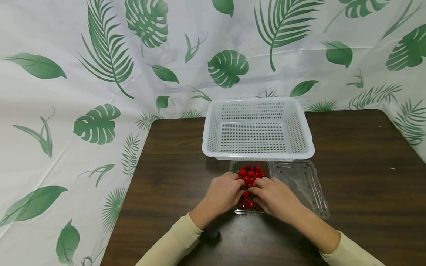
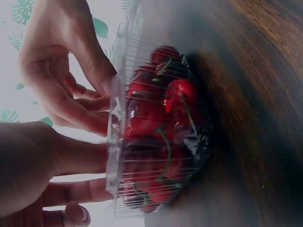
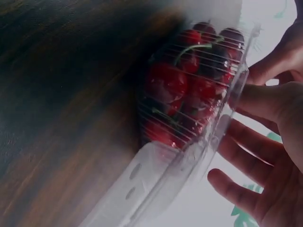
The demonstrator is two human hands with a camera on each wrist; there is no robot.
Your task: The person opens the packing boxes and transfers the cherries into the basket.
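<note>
Red cherries [image 1: 246,179], some with green stems, fill a clear plastic clamshell box [image 1: 235,212] on the table. My left hand [image 1: 224,191] reaches over the box's left side, fingers bent down among the cherries. From the right, my right hand [image 1: 277,195] dips its thumb and fingers into the same box, close to the left. Both wrist views show the fingertips passing behind the box rim [image 2: 113,142], so whether they pinch a cherry is hidden. The box's clear lid [image 1: 299,183] lies folded back to the right, under the right hand's side.
A white perforated plastic basket [image 1: 257,156] stands right behind the box, with nothing inside. Dark wood-grain table [image 1: 362,177] extends on both sides. A leaf-patterned white sheet [image 1: 186,22] hangs behind and left. A small dark object [image 1: 213,236] sits by the left wrist.
</note>
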